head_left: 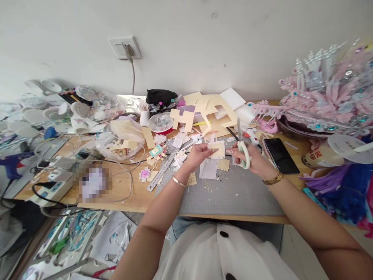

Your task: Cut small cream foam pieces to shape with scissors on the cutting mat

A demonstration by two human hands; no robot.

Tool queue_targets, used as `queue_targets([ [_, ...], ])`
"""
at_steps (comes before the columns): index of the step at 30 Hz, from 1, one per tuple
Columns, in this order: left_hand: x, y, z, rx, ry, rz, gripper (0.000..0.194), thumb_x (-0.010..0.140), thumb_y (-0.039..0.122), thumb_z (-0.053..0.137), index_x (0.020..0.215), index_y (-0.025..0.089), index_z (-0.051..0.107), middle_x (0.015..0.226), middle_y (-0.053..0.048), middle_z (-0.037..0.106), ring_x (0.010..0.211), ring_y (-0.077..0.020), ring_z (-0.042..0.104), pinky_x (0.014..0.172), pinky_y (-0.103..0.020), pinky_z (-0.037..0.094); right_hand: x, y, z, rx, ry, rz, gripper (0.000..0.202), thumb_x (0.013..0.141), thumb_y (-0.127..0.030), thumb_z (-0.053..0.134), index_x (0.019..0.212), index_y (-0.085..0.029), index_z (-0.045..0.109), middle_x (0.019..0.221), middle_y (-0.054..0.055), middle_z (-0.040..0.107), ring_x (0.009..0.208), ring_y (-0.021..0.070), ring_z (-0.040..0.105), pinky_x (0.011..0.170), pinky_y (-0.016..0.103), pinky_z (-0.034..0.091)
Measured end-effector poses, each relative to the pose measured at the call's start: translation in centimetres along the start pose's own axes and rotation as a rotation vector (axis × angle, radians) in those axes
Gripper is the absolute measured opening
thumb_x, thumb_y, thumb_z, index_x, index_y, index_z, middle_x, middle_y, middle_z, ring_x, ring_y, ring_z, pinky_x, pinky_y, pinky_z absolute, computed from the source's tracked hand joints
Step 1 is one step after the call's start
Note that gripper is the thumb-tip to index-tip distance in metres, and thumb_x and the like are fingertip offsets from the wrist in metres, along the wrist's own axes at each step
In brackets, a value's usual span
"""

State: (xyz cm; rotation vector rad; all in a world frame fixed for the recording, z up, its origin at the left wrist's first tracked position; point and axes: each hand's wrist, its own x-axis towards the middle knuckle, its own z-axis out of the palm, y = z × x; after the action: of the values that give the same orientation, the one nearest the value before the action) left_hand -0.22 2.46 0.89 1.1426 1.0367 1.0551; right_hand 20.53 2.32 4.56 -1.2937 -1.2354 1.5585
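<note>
Cream card piece [218,149] pinched by left hand [198,154], right hand [255,160] gripping scissors [243,149], blades seemingly raised.

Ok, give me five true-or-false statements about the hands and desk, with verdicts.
1. The right hand holds scissors. True.
2. The left hand holds a ruler. False: it holds a cream card piece; the ruler lies on the desk.
3. A phone lies right of the scissors. True.
4. The phone's screen is lit. False: it is dark.
5. Both wrists are bare. False: each wears a gold band.
</note>
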Motion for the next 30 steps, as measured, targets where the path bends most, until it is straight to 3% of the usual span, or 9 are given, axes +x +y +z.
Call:
queue_targets([
  [2, -0.1, -0.1, 0.2, 0.018, -0.059, 0.008, 0.042, 0.064, 0.048, 0.081, 0.087, 0.014, 0.07, 0.057, 0.004, 0.054, 0.053, -0.0071, 0.043, 0.052, -0.022, 0.032, 0.2, 0.0, 0.7, 0.007, -0.027, 0.013, 0.053, 0.046, -0.042, 0.091, 0.077, -0.021, 0.053, 0.062, -0.006, 0.061, 0.039, 0.0072, 0.051, 0.036, 0.02, 0.039],
  [5, -0.3, 0.2, 0.4, 0.114, -0.073, 0.01, 0.06, 0.066, 0.044, 0.08, 0.117, 0.015, 0.064, 0.048, 0.01, 0.04, 0.046, -0.0057, 0.03, 0.049, -0.022, 0.023, 0.6, 0.8, 1.7, 0.061, 0.003, -0.009, 0.051, 0.047, -0.039, 0.089, 0.077, -0.021, 0.052, 0.06, -0.008, 0.057, 0.038, 0.006, 0.049, 0.036, 0.019, 0.039],
  [7, -0.5, 0.5, 0.4, 0.184, -0.074, 0.01, 0.063, 0.068, 0.042, 0.079, 0.123, 0.015, 0.061, 0.045, 0.013, 0.032, 0.044, -0.0057, 0.023, 0.048, -0.024, 0.018, 0.8, 1.6, 2.3, 0.12, 0.059, -0.006, 0.051, 0.047, -0.039, 0.089, 0.076, -0.021, 0.051, 0.058, -0.009, 0.054, 0.037, 0.0057, 0.047, 0.034, 0.019, 0.036],
  [14, -0.2, -0.2, 0.7, 0.138, -0.072, -0.051, 0.058, 0.065, 0.04, 0.082, 0.114, 0.015, 0.062, 0.046, 0.012, 0.037, 0.044, -0.0064, 0.031, 0.05, -0.022, 0.027, 1.1, 3.5, 2.7, 0.189, 0.173, -0.044, 0.052, 0.044, -0.037, 0.089, 0.074, -0.022, 0.049, 0.06, -0.01, 0.05, 0.037, 0.0048, 0.042, 0.032, 0.02, 0.034],
  [16, 0.0, -0.7, 1.0, 0.039, -0.081, -0.097, 0.055, 0.063, 0.042, 0.083, 0.108, 0.015, 0.063, 0.05, 0.009, 0.047, 0.047, -0.0075, 0.041, 0.052, -0.022, 0.033, 1.1, 3.6, 2.7, 0.193, 0.213, -0.048, 0.053, 0.044, -0.037, 0.089, 0.076, -0.022, 0.049, 0.062, -0.01, 0.05, 0.038, 0.0046, 0.043, 0.033, 0.02, 0.036],
  [20, 0.0, -1.3, 1.6, -0.15, -0.095, -0.168, 0.049, 0.06, 0.043, 0.084, 0.097, 0.017, 0.065, 0.08, -0.002, 0.07, 0.066, -0.0123, 0.061, 0.063, -0.025, 0.047, 1.1, 3.7, 2.8, 0.213, 0.28, -0.052, 0.055, 0.043, -0.037, 0.089, 0.078, -0.023, 0.049, 0.065, -0.009, 0.05, 0.041, 0.0048, 0.044, 0.034, 0.02, 0.038],
  [24, -0.3, -1.2, 2.2, -0.274, -0.123, -0.213, 0.048, 0.055, 0.038, 0.087, 0.094, 0.016, 0.069, 0.095, -0.005, 0.073, 0.081, -0.0161, 0.067, 0.077, -0.031, 0.054, 1.1, 3.8, 3.1, 0.248, 0.35, -0.08, 0.058, 0.043, -0.041, 0.089, 0.078, -0.023, 0.047, 0.065, -0.01, 0.05, 0.042, 0.0047, 0.044, 0.035, 0.019, 0.038],
  [30, -0.5, -1.6, 3.4, -0.325, -0.028, -0.216, 0.044, 0.05, 0.035, 0.09, 0.084, 0.014, 0.072, 0.087, -0.004, 0.074, 0.071, -0.0139, 0.066, 0.077, -0.032, 0.055, 1.3, 4.1, 3.1, 0.255, 0.442, -0.145, 0.056, 0.048, -0.043, 0.087, 0.079, -0.024, 0.045, 0.066, -0.01, 0.048, 0.043, 0.0044, 0.044, 0.036, 0.019, 0.038],
])
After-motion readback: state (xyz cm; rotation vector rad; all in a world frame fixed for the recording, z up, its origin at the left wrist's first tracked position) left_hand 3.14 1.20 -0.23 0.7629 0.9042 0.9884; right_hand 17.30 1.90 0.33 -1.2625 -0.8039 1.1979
